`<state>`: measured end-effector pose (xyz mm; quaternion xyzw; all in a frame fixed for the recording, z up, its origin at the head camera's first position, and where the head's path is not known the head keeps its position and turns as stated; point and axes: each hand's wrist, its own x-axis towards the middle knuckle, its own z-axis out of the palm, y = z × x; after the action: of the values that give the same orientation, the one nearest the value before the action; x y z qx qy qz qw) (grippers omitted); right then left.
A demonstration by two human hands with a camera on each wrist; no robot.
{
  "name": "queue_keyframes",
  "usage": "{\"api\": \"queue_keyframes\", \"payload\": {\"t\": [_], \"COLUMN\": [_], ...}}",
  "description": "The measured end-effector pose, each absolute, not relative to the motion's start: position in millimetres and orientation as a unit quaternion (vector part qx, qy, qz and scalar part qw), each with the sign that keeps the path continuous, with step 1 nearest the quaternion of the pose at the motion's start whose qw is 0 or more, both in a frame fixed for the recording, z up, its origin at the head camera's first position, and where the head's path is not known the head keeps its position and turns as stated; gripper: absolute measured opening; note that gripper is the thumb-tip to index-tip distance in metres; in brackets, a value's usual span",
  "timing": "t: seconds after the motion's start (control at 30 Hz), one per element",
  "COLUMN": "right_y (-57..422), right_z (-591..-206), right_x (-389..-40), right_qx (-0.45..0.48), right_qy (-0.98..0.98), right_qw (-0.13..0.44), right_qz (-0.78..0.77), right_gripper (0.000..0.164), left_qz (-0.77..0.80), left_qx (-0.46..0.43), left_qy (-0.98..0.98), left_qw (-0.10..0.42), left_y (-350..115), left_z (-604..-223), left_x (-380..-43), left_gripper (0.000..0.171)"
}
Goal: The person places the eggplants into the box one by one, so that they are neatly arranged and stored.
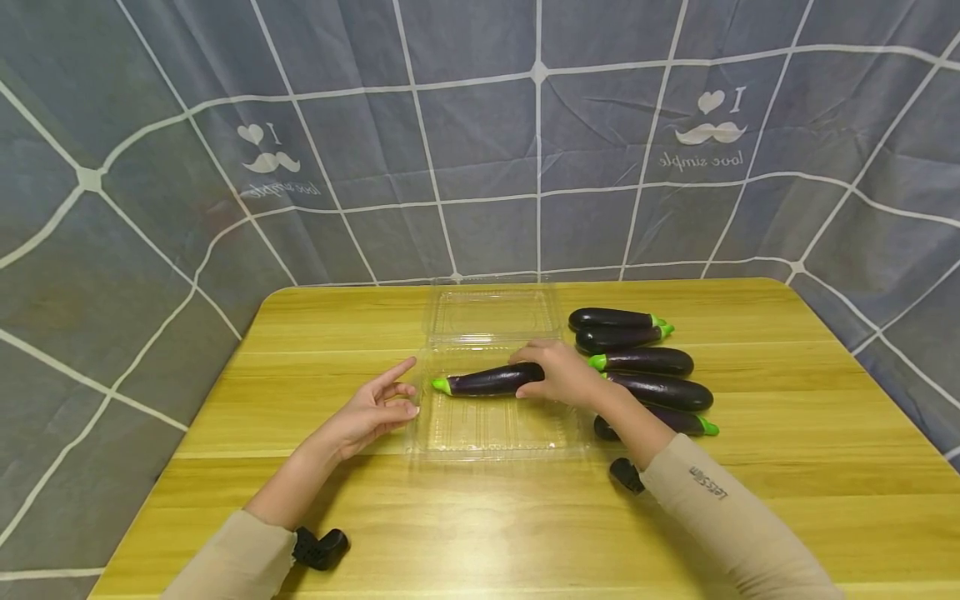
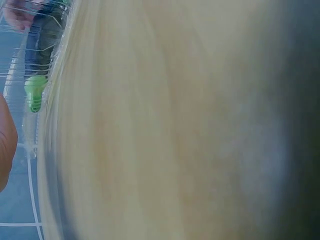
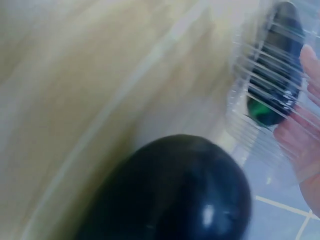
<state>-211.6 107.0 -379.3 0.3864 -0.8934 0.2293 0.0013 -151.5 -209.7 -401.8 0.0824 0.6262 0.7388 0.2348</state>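
Apparently six eggplants, one held, one container

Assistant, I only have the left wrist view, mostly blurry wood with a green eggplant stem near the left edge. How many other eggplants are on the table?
Observer: Besides the held eggplant, the head view shows five others, all to the right of the clear container.
Operator: Do the stems on those five all point the same way?
Observer: No. Two of their stems point left, toward the container, and three point right.
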Motion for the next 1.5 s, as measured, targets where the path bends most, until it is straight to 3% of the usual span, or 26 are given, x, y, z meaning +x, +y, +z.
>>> {"api": "queue_keyframes", "payload": {"t": [0.7,1.5], "right_y": [141.6,209.0], "right_z": [-342.2,-333.6], "right_x": [-194.3,-163.7], "right_qx": [0.361,0.389], "right_qy": [-0.876,-0.879], "right_qw": [-0.007,0.065], "right_qz": [0.319,0.268], "right_gripper": [0.045,0.039], "left_qz": [0.742,0.733], "left_qx": [0.075,0.071], "left_qy": [0.624,0.634], "left_qw": [0.232,0.235], "left_y": [-207.1,-207.1], "left_z": [-398.3,-399.1], "left_x": [-151.1,-151.7], "left_gripper": [0.082,0.082]}}
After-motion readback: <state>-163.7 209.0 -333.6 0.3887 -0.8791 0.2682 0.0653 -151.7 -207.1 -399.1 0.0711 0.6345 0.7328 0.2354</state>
